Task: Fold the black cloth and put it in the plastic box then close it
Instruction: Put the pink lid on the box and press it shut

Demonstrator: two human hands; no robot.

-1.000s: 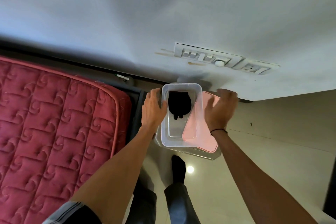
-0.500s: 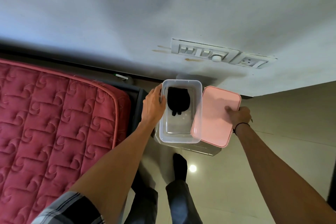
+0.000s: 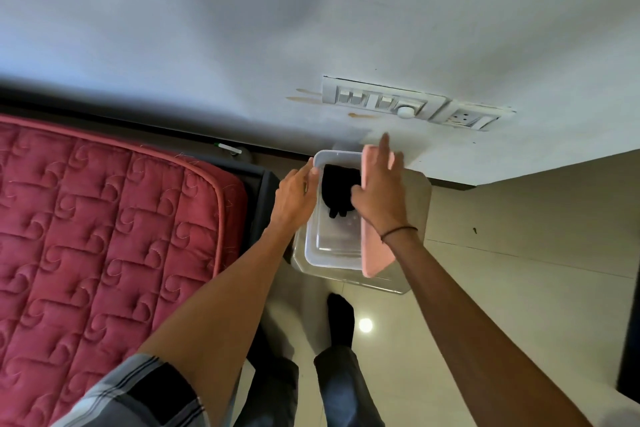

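Note:
A clear plastic box (image 3: 313, 246) stands on a small grey stool (image 3: 415, 204) by the wall. The folded black cloth (image 3: 337, 189) lies inside at the far end. My left hand (image 3: 294, 196) grips the box's left rim. My right hand (image 3: 379, 192) holds the pink lid (image 3: 375, 258), which is tilted up on edge along the box's right rim, with the thumb over the box and the fingers behind the lid. The hand hides much of the lid.
A red quilted mattress (image 3: 104, 236) on a dark frame fills the left. A white wall with a switch panel (image 3: 398, 104) lies just beyond the box. My legs and a black-socked foot (image 3: 341, 322) stand on the glossy tiled floor below.
The pink lid lay flat to the right of the box with my right hand on its edge. Now it is tipped up against the right rim. My left hand stays on the left rim.

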